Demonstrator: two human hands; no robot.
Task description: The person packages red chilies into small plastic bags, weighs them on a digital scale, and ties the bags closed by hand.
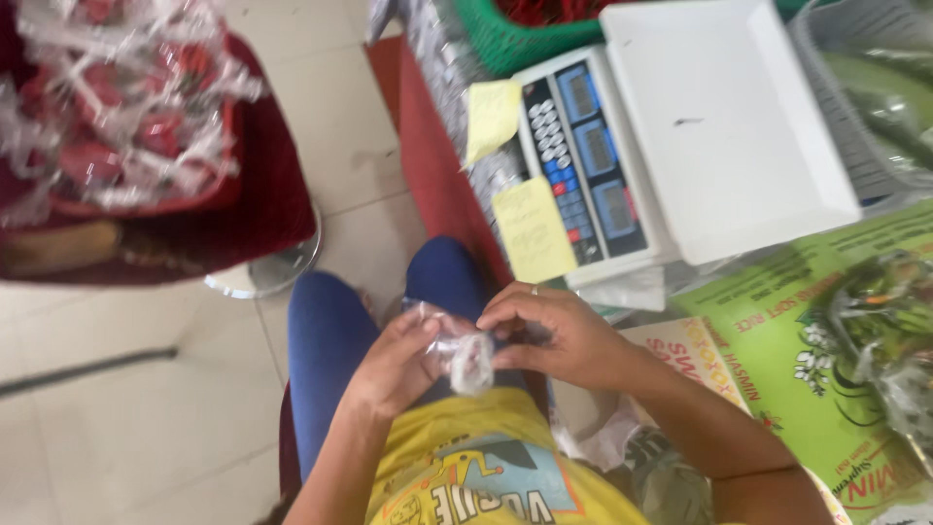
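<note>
Where floor (pixel 146 418) is pale tile | scale (pixel 719 126) on red table (pixel 428 146)

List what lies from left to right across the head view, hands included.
Red tray of clear-wrapped red items → left hand → small clear plastic bag → right hand → white digital scale → grey basket of greens.

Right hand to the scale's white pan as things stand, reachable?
Probably yes. The right hand sits just below the weighing scale, with nothing between it and the white pan. But both it and the left hand are pinching a small clear plastic bag.
</note>
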